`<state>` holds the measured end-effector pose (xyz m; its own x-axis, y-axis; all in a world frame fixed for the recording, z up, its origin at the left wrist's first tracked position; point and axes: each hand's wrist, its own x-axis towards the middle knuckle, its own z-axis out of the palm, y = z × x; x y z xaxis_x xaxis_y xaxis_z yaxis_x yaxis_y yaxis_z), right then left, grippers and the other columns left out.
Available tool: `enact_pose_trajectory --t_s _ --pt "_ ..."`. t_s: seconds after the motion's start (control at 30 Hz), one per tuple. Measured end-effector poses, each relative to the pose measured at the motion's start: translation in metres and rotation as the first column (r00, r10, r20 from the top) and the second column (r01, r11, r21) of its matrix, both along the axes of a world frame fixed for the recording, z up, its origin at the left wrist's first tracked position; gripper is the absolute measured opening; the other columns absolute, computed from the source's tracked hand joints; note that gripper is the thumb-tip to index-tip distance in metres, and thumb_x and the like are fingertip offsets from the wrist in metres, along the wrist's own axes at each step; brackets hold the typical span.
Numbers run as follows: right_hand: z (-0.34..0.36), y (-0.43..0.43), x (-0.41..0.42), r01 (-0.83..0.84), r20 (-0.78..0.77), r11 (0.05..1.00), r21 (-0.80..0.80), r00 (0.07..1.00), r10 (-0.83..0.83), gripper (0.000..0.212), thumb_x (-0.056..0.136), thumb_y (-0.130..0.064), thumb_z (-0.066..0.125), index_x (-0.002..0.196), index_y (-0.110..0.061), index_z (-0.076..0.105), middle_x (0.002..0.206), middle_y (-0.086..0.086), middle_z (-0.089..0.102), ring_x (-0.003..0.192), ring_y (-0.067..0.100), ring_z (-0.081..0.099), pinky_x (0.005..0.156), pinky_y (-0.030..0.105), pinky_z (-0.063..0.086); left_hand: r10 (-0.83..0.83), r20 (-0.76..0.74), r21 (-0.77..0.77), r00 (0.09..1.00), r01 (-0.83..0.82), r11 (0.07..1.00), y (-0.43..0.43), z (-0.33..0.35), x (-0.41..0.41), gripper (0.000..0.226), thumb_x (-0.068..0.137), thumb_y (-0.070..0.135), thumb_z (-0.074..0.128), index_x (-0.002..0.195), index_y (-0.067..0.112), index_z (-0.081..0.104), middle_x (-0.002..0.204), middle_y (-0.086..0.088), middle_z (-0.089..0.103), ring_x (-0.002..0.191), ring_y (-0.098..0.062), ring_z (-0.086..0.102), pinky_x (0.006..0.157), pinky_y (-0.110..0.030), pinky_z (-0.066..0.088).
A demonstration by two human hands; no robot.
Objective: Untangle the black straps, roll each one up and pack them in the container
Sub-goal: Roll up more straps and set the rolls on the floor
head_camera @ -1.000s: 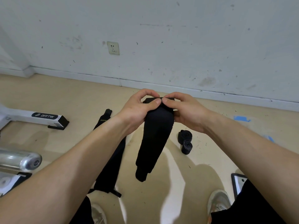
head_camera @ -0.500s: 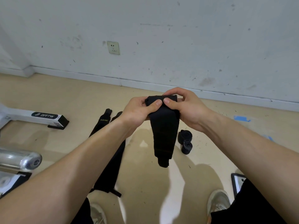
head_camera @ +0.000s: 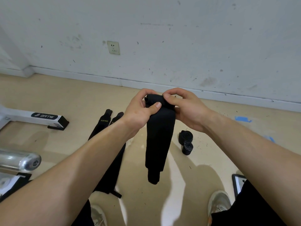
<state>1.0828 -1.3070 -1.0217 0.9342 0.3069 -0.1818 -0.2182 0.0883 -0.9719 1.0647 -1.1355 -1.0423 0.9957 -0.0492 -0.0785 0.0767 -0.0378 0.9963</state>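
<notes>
A wide black strap [head_camera: 158, 141] hangs in the air in front of me, its top end curled into the start of a roll. My left hand [head_camera: 140, 111] and my right hand [head_camera: 187, 110] both pinch that rolled top end, thumbs on the near side. The free tail dangles down to about knee height. Two rolled-up black straps [head_camera: 186, 141] lie on the floor to the right of the hanging one. Two flat black straps [head_camera: 105, 126] with yellow lettering lie stretched on the floor to the left, partly hidden by my left forearm.
A white machine foot [head_camera: 47, 118] marked BRTW and a shiny metal cylinder [head_camera: 21, 161] sit at the left. A dark-rimmed container corner [head_camera: 236, 181] shows at the lower right beside my shoe [head_camera: 219, 201]. The wall and its skirting run across the back.
The hanging tail swung from slanting left to nearly straight down. Both hands shifted their pinch at the top, and the rolled end looks thicker now.
</notes>
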Motion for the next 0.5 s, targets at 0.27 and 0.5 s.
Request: enact_pose_trajectory --t_s 0.27,0.5 --pt "-0.0031 0.0023 0.0021 0.096 0.139 0.993 -0.075 0.987 -0.084 0.013 0.091 -0.001 0.07 0.094 -0.013 0.067 0.079 0.008 0.064 0.071 0.025 0.064 0.07 0.035 0.054 -0.036 -0.104 -0.046 0.994 0.031 0.998 0.0004 -0.0008 0.0 0.033 0.096 0.022 0.069 0.125 0.006 0.066 0.116 -0.016 0.075 0.111 -0.031 0.072 0.104 -0.048 0.054" --pt "-0.0049 -0.0004 0.0029 0.098 0.25 0.981 -0.166 0.967 -0.055 0.018 0.087 0.0 0.075 0.09 -0.016 0.067 0.099 0.015 0.067 0.089 0.026 0.065 0.086 0.047 0.057 -0.116 -0.11 -0.157 0.987 0.098 0.983 0.0002 0.0058 -0.0011 0.035 0.103 0.024 0.059 0.127 -0.001 0.066 0.123 -0.021 0.071 0.116 -0.031 0.07 0.101 -0.039 0.055"
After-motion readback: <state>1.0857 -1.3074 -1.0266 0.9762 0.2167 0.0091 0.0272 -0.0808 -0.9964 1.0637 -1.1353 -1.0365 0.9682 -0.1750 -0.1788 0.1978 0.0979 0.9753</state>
